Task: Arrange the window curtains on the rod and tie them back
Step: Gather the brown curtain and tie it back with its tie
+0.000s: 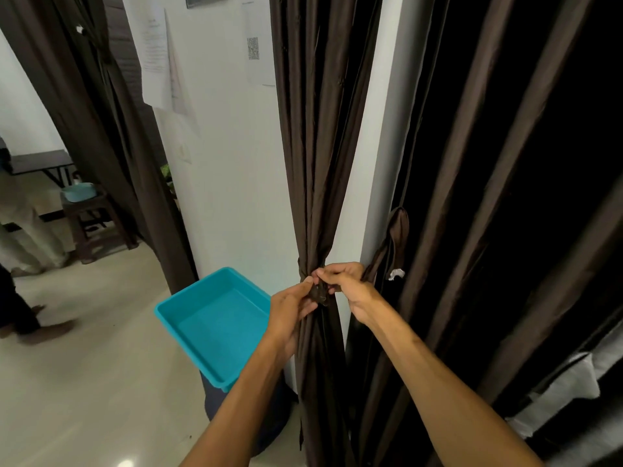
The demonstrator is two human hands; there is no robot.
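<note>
A turquoise plastic tray (215, 320) sits empty, tilted, on a dark rounded object (242, 416) that stands on the pale glossy floor (84, 382). On the white wall (229, 197) behind it hang sheets of paper (156, 59), one bearing a QR code (253, 48). Farther left, a brown stool (89, 224) carries a light blue bowl (79, 191). A dark tabletop (40, 161) stands behind it. A person's legs (23, 230) show at the left edge.

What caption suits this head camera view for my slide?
Left hand and right hand fasten a tieback around the gathered dark brown curtain, beside a turquoise plastic tray.
</note>
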